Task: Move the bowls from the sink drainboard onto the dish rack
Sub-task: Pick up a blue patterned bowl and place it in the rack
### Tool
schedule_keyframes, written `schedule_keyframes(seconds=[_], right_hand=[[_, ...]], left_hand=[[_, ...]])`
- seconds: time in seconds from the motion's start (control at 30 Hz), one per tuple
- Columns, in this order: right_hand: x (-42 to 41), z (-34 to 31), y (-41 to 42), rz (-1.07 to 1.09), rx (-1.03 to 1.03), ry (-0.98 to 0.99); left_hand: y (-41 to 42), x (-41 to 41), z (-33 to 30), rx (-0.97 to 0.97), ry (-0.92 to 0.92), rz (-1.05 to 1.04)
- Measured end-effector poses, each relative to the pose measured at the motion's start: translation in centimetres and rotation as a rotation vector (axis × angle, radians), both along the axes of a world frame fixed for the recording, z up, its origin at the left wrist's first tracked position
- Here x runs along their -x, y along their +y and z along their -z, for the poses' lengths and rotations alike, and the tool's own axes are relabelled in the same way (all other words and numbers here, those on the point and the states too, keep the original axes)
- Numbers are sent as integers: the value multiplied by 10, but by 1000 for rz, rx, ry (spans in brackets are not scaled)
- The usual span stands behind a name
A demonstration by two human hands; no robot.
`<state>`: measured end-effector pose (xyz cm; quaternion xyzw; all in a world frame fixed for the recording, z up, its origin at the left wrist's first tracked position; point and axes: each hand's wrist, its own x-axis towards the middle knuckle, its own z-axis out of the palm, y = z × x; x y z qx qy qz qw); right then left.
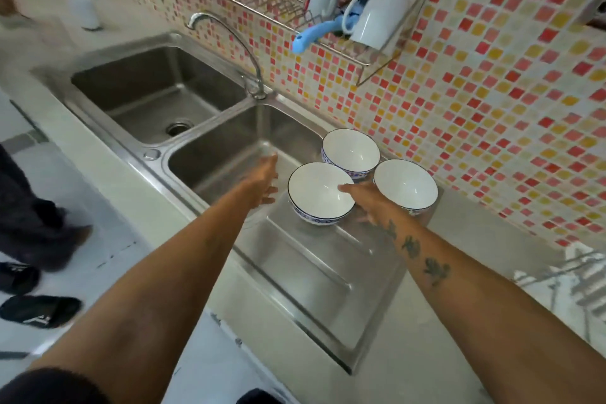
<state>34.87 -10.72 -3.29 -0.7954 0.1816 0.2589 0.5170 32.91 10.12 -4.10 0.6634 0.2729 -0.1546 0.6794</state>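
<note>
Double steel sink (157,92) on the left with the tap (229,43) behind it. Left hand (262,184) hangs over the near basin, fingers spread, holding nothing. Three white bowls (321,193) with blue-patterned rims sit clustered at the far end of the drainboard (311,272). Right hand (370,203) has its thumb on the nearest bowl's rim, fingers apart, not clamped. Wall dish rack (328,10) above holds two white mugs (377,16); no writing legible anywhere.

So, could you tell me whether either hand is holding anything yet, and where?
Nothing is gripped: the right hand touches the nearest bowl at its rim; the left hand is empty.
</note>
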Motion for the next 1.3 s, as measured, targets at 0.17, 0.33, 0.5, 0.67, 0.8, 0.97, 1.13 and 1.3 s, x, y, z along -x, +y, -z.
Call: schedule_keyframes(seconds=[0.17,0.33,0.5,0.67,0.8,0.97,1.13,1.3], right_hand=[[-1,16,8,-13,-26,96],[1,29,9,-5,-13,25],[1,31,9,25,-136,22],[10,30,0,55,-141,-65],[16,14,-12,120,-84,-216],[40,-28,-38,306,13,-483],[91,-102,-69,463,26,-800],[167,-196,-96,517,90,-1143]], left_hand=[[-22,-4,20,15,62,64],[-44,-2,39,82,11,-2],[-46,-2,45,96,-10,-54],[-58,9,34,119,-45,-107],[-76,21,8,147,-120,-107],[-100,33,-46,81,-322,-54],[-125,60,-133,416,-394,116],[-153,86,-204,858,-335,346]])
